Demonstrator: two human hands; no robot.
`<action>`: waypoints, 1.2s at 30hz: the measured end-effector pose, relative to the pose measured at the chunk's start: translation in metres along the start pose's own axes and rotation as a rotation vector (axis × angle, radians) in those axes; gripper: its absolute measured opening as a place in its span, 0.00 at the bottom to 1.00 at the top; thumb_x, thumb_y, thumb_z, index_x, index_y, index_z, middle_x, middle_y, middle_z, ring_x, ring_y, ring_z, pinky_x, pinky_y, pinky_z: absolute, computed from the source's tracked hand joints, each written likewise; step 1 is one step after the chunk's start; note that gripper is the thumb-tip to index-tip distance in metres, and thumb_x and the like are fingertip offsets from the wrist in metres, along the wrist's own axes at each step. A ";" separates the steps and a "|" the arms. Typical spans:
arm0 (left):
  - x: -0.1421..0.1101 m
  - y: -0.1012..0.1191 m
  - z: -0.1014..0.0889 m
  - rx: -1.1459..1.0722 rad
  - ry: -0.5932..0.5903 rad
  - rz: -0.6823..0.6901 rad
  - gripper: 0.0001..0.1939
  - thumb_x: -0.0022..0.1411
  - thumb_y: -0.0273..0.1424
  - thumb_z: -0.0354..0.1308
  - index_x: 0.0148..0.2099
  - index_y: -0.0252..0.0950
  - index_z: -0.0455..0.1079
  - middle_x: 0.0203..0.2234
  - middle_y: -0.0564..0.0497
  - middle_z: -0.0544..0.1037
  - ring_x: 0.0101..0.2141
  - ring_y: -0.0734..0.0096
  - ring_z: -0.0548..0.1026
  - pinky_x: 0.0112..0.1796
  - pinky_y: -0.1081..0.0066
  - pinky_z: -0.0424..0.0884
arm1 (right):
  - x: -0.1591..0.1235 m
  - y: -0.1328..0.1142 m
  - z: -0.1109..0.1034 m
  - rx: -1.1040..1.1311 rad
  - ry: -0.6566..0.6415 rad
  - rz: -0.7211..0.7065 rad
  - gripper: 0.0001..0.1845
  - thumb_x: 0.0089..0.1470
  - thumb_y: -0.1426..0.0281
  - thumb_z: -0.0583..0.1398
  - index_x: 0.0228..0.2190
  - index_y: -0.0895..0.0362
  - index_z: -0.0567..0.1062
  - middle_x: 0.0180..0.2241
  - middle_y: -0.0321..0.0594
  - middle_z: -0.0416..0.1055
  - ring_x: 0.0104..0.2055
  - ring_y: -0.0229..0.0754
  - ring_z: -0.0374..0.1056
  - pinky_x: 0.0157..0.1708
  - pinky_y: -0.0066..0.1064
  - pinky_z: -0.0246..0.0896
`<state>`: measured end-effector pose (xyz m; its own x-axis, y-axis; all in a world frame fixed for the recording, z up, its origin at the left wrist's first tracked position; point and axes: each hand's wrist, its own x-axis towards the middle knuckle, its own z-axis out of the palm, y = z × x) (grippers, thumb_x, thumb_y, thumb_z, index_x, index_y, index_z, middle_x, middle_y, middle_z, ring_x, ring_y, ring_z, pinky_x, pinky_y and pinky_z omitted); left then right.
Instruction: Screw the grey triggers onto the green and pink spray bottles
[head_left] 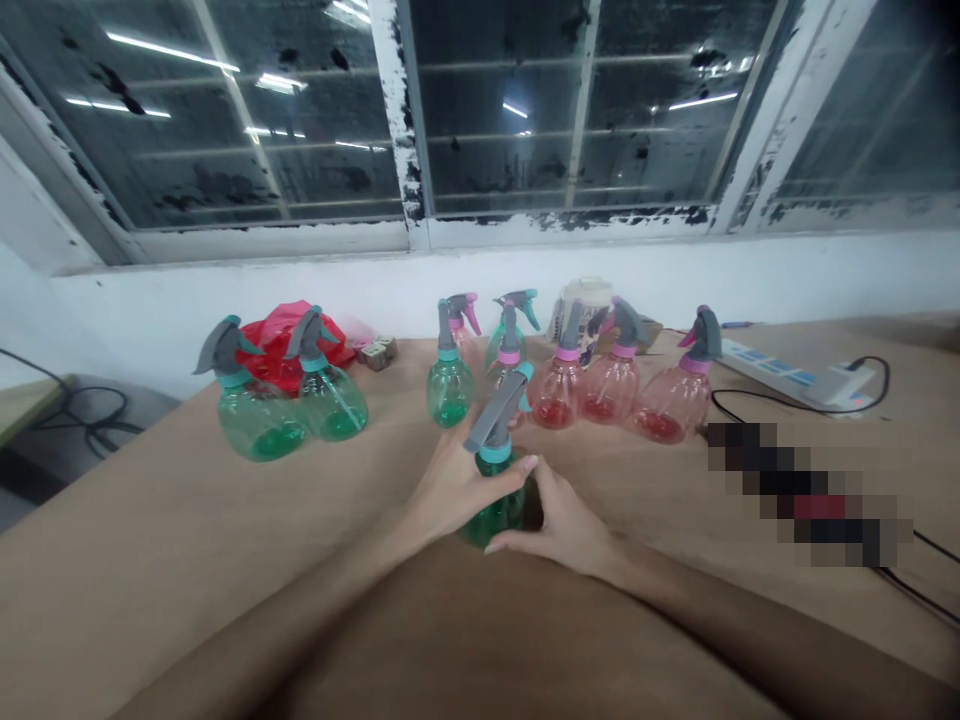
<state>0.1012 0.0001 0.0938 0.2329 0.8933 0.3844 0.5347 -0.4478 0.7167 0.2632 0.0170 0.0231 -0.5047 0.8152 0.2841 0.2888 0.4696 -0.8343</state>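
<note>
Hands: Through the head camera, I saw my left hand point(446, 495) wrapped around the green spray bottle point(493, 515) from its left, thumb across the front; my right hand point(581, 530) closed on its right side, thumb low, forefinger up by the left thumb.
Held bottle: It lay between the two hands, neither clearly nearer; its long axis ran about upright, grey spray head point(491, 415) on top, nozzle end away from me. Whether its base met the table point(112, 570) I could not tell, nor its liquid level.
Toward the far edge: A smaller-looking green bottle point(450, 390) held a green pool at its bottom.
Right of that: Three pink bottles, near point(555, 390), middle point(611, 387) and outer point(670, 400), showed shallow reddish contents.
Far-left corner: Outer green bottle point(261, 415) and inner green bottle point(332, 397) each held some green, a red bag point(270, 350) behind them.
</note>
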 end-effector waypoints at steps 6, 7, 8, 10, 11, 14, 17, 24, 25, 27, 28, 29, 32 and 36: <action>-0.024 -0.008 -0.008 0.045 -0.033 -0.170 0.22 0.60 0.44 0.57 0.52 0.39 0.66 0.45 0.46 0.77 0.46 0.56 0.75 0.47 0.56 0.70 | 0.001 0.002 0.000 -0.086 -0.072 -0.088 0.54 0.36 0.49 0.69 0.59 0.54 0.56 0.57 0.51 0.64 0.60 0.58 0.60 0.57 0.53 0.58; -0.028 -0.012 -0.012 0.061 -0.016 -0.183 0.22 0.60 0.45 0.57 0.52 0.39 0.66 0.45 0.46 0.77 0.47 0.56 0.75 0.47 0.56 0.70 | 0.001 0.003 0.001 -0.122 -0.087 -0.103 0.57 0.35 0.48 0.69 0.61 0.53 0.54 0.59 0.51 0.60 0.62 0.59 0.56 0.59 0.54 0.55; -0.032 -0.016 -0.018 0.084 0.008 -0.193 0.22 0.60 0.46 0.57 0.51 0.39 0.66 0.45 0.46 0.77 0.46 0.55 0.75 0.46 0.56 0.70 | 0.001 0.003 0.001 -0.159 -0.096 -0.103 0.59 0.34 0.47 0.69 0.62 0.53 0.52 0.61 0.51 0.57 0.64 0.60 0.53 0.60 0.55 0.51; -0.037 -0.025 -0.032 0.152 0.087 -0.233 0.23 0.60 0.47 0.57 0.51 0.38 0.66 0.43 0.45 0.78 0.45 0.54 0.75 0.45 0.56 0.70 | -0.001 0.005 0.002 -0.220 -0.118 -0.055 0.61 0.34 0.44 0.68 0.63 0.52 0.51 0.63 0.50 0.54 0.65 0.61 0.49 0.61 0.58 0.47; -0.039 -0.030 -0.040 0.197 0.136 -0.262 0.23 0.59 0.48 0.57 0.50 0.37 0.66 0.42 0.44 0.78 0.44 0.53 0.75 0.45 0.56 0.70 | -0.001 0.005 0.003 -0.237 -0.134 -0.021 0.60 0.35 0.43 0.67 0.63 0.52 0.50 0.63 0.50 0.54 0.66 0.61 0.47 0.61 0.59 0.47; -0.034 -0.046 -0.062 0.332 0.333 -0.331 0.26 0.59 0.50 0.55 0.51 0.36 0.65 0.42 0.43 0.77 0.44 0.51 0.75 0.45 0.56 0.69 | -0.002 0.005 0.003 -0.272 -0.182 0.015 0.58 0.38 0.42 0.65 0.64 0.51 0.51 0.63 0.47 0.55 0.66 0.61 0.45 0.62 0.59 0.44; -0.014 -0.064 -0.072 0.391 0.482 -0.351 0.29 0.59 0.52 0.54 0.52 0.35 0.65 0.40 0.42 0.78 0.44 0.49 0.75 0.44 0.55 0.69 | -0.002 0.002 0.002 -0.318 -0.194 -0.005 0.56 0.38 0.43 0.65 0.63 0.53 0.55 0.63 0.47 0.56 0.66 0.60 0.46 0.63 0.56 0.43; 0.043 -0.112 -0.062 0.410 0.636 -0.226 0.31 0.61 0.48 0.53 0.58 0.32 0.59 0.53 0.35 0.70 0.55 0.47 0.67 0.54 0.53 0.62 | 0.001 0.000 0.002 -0.374 -0.204 -0.086 0.54 0.40 0.43 0.64 0.61 0.58 0.58 0.62 0.51 0.58 0.65 0.59 0.51 0.63 0.55 0.44; 0.048 -0.117 -0.061 0.408 0.654 -0.208 0.31 0.62 0.47 0.53 0.59 0.31 0.58 0.54 0.34 0.69 0.57 0.48 0.65 0.56 0.53 0.60 | 0.001 0.001 0.003 -0.376 -0.200 -0.086 0.54 0.40 0.42 0.64 0.61 0.58 0.58 0.62 0.52 0.58 0.65 0.59 0.51 0.63 0.55 0.44; 0.052 -0.123 -0.060 0.405 0.673 -0.175 0.31 0.63 0.45 0.52 0.61 0.30 0.55 0.57 0.33 0.65 0.59 0.50 0.62 0.58 0.53 0.57 | 0.001 0.001 0.003 -0.377 -0.194 -0.080 0.55 0.39 0.42 0.65 0.61 0.58 0.58 0.62 0.52 0.58 0.65 0.59 0.51 0.64 0.55 0.43; 0.051 -0.124 -0.060 0.403 0.675 -0.160 0.32 0.63 0.45 0.51 0.63 0.30 0.53 0.58 0.33 0.63 0.60 0.50 0.60 0.59 0.53 0.56 | 0.001 0.001 0.003 -0.378 -0.194 -0.076 0.55 0.39 0.42 0.65 0.61 0.59 0.58 0.62 0.52 0.58 0.65 0.59 0.51 0.64 0.55 0.43; 0.048 -0.125 -0.060 0.402 0.671 -0.147 0.34 0.64 0.45 0.51 0.64 0.30 0.51 0.60 0.32 0.61 0.62 0.50 0.58 0.60 0.53 0.54 | 0.001 0.001 0.003 -0.379 -0.194 -0.074 0.55 0.39 0.42 0.65 0.61 0.60 0.58 0.62 0.52 0.58 0.65 0.59 0.51 0.64 0.54 0.43; 0.027 -0.118 -0.057 0.405 0.642 -0.118 0.40 0.63 0.46 0.52 0.68 0.32 0.42 0.63 0.33 0.54 0.64 0.50 0.51 0.62 0.50 0.50 | 0.001 0.001 0.003 -0.366 -0.190 -0.080 0.55 0.38 0.43 0.65 0.60 0.59 0.59 0.62 0.52 0.59 0.64 0.60 0.52 0.63 0.55 0.46; -0.006 -0.089 -0.046 0.471 0.554 -0.042 0.37 0.64 0.45 0.52 0.68 0.37 0.43 0.63 0.36 0.51 0.64 0.49 0.52 0.60 0.46 0.53 | 0.001 0.001 0.003 -0.358 -0.174 -0.102 0.54 0.38 0.44 0.66 0.61 0.57 0.59 0.61 0.52 0.60 0.64 0.59 0.54 0.62 0.55 0.46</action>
<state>0.0152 0.0329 0.0549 -0.1740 0.7026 0.6900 0.8561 -0.2383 0.4586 0.2599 0.0171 0.0214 -0.6667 0.7031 0.2475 0.4790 0.6586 -0.5804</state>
